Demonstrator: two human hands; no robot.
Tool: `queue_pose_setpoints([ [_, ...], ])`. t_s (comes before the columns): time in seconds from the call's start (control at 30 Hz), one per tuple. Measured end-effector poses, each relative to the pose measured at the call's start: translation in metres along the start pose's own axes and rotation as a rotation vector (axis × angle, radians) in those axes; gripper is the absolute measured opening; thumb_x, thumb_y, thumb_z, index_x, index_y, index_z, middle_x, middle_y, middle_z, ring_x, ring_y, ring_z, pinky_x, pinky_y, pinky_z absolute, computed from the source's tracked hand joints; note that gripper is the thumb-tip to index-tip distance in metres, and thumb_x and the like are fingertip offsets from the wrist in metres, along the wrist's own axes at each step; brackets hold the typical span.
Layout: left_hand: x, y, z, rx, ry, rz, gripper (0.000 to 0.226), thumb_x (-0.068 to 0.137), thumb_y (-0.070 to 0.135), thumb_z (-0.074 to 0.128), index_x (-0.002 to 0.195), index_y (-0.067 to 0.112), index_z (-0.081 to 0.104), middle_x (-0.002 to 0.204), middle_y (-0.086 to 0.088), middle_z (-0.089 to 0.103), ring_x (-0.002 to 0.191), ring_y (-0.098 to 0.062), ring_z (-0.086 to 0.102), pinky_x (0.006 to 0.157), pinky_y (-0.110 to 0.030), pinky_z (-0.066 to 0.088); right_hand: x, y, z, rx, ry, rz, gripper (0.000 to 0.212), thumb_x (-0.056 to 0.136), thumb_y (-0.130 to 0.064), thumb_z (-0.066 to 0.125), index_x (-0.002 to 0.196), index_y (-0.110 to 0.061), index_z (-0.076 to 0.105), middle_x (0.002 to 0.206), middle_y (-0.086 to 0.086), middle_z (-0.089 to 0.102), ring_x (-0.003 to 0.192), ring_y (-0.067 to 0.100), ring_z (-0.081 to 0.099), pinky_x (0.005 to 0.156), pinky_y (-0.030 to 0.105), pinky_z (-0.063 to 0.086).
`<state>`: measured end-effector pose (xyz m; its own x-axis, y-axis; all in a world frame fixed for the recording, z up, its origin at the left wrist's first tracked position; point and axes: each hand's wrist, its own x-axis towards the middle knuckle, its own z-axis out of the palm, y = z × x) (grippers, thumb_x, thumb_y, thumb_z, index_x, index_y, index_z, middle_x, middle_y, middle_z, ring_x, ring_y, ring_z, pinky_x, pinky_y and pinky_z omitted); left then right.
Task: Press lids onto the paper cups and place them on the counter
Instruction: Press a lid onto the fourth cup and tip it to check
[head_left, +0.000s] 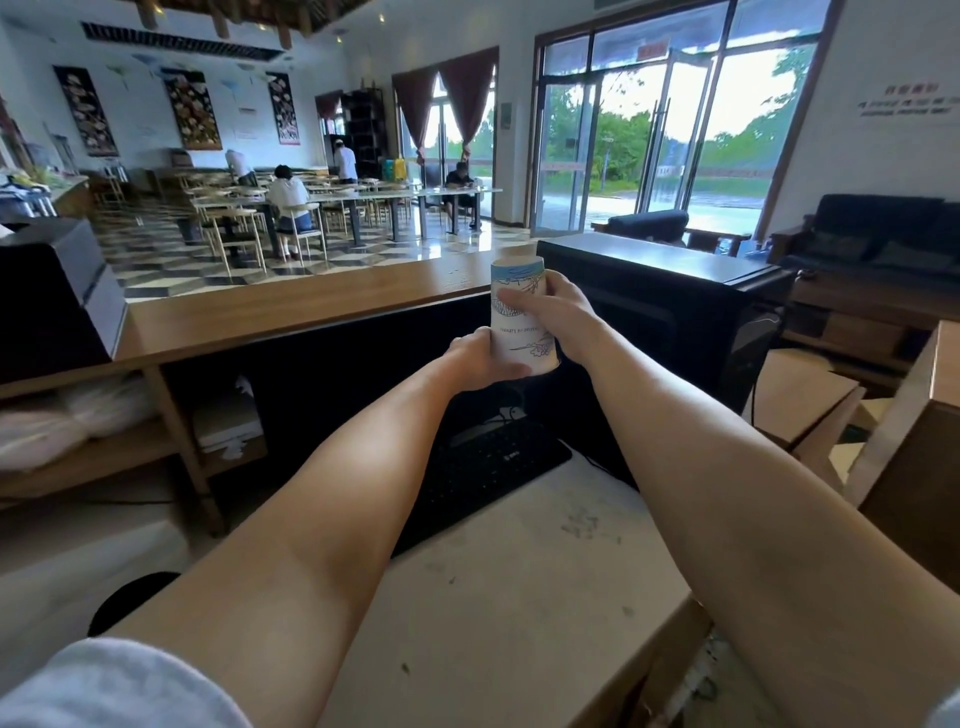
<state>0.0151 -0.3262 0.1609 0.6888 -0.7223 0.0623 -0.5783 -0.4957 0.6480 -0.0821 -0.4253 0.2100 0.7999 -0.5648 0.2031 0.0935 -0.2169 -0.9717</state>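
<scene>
A white paper cup (519, 332) with blue line drawings is held upside down in the air, its wide rim toward the bottom, just in front of the raised wooden counter (291, 306). My left hand (480, 361) grips the cup's lower end from the left, fingers curled under it. My right hand (558, 314) wraps round its upper half from the right, thumb across the printed side. It may be a stack of cups; I cannot tell. No lid shows in view.
A black monitor's back (660, 291) stands right of the cup, a black keyboard (483, 467) lies below on the pale worktop (493, 597). A dark machine (52, 296) sits at the counter's left end. Cardboard boxes (810, 395) stand at right.
</scene>
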Motion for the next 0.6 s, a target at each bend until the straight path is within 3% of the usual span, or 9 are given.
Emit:
queue_pose_setpoints([
  [0.1,-0.003,0.005,0.003,-0.091,0.004,-0.025,0.078,0.057,0.052,0.074,0.122,0.018,0.050,0.117,-0.003,0.060,0.108,-0.023,0.057,0.098,-0.042,0.046,0.001,-0.002,-0.002,-0.032,0.010,-0.005,0.049,0.067,-0.033,0.081,0.109,-0.021,0.058,0.107,-0.001,0.067,0.096,0.018,0.066,0.089,0.039,0.054],
  [0.17,-0.011,0.009,0.009,-0.303,0.051,-0.041,0.084,0.058,0.049,0.076,0.129,0.018,0.045,0.123,-0.003,0.058,0.112,-0.023,0.056,0.096,-0.039,0.048,0.002,-0.002,-0.001,-0.034,0.013,-0.012,0.051,0.067,-0.034,0.081,0.111,-0.021,0.057,0.108,-0.001,0.067,0.096,0.017,0.065,0.089,0.038,0.054],
  [0.27,-0.033,0.014,0.040,-0.984,0.054,-0.211,0.085,0.078,0.037,0.073,0.144,0.020,0.024,0.141,-0.012,0.043,0.125,-0.031,0.046,0.083,-0.042,0.052,0.002,-0.001,0.004,0.016,-0.010,-0.028,0.049,0.070,-0.028,0.080,0.112,-0.018,0.055,0.110,-0.001,0.066,0.096,0.016,0.064,0.089,0.034,0.053],
  [0.33,-0.049,0.019,0.063,-1.490,-0.030,-0.298,0.079,0.081,0.038,0.070,0.143,0.018,0.027,0.148,-0.023,0.031,0.131,-0.036,0.042,0.092,-0.049,0.051,0.001,0.000,0.008,0.019,-0.039,-0.032,0.051,0.071,-0.027,0.079,0.114,-0.018,0.054,0.112,0.000,0.065,0.098,0.016,0.064,0.089,0.034,0.052],
  [0.4,-0.059,0.022,0.077,-1.848,-0.075,-0.308,0.078,0.082,0.042,0.067,0.144,0.015,0.027,0.148,-0.027,0.029,0.131,-0.036,0.042,0.100,-0.052,0.045,0.001,0.002,0.010,0.073,-0.071,-0.022,0.056,0.071,-0.028,0.080,0.119,-0.015,0.054,0.114,0.001,0.066,0.102,0.018,0.064,0.093,0.038,0.052],
  [0.5,-0.063,0.028,0.078,-2.160,-0.156,-0.230,0.092,0.080,0.052,0.063,0.146,0.005,0.019,0.144,-0.026,0.038,0.133,-0.037,0.041,0.102,-0.055,0.040,0.002,0.002,0.009,0.139,-0.114,-0.004,0.061,0.071,-0.027,0.079,0.123,-0.011,0.052,0.116,0.006,0.066,0.104,0.021,0.064,0.097,0.043,0.050],
  [0.6,-0.060,0.036,0.073,-2.355,-0.117,-0.150,0.090,0.076,0.054,0.066,0.141,0.003,0.030,0.138,-0.024,0.045,0.131,-0.034,0.044,0.107,-0.054,0.037,0.002,-0.002,0.005,0.110,-0.151,0.003,0.070,0.062,-0.034,0.082,0.123,-0.013,0.053,0.117,0.006,0.066,0.106,0.022,0.064,0.097,0.045,0.049],
])
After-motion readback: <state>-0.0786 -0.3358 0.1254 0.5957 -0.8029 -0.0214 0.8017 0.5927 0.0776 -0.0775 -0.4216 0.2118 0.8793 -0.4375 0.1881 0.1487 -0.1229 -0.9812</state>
